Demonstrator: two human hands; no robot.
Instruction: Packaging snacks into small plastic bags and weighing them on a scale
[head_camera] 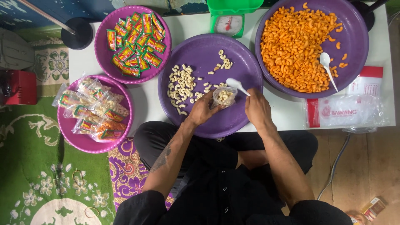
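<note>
My left hand (203, 110) holds a small clear plastic bag (224, 96) partly filled with pale macaroni, over the near side of a purple basin (237, 58). My right hand (257, 107) grips a white plastic spoon (236, 84) whose bowl is just above the bag's mouth. Loose pale macaroni (181, 83) lies scattered on the left part of that basin, with a few pieces near its far side.
A larger purple basin (356, 37) at the right holds orange macaroni and a second white spoon (327, 66). Pink basins at the left hold seasoning sachets (135, 41) and filled bags (96, 110). A green scale (228, 23) stands behind. Plastic bag packs (348, 110) lie right.
</note>
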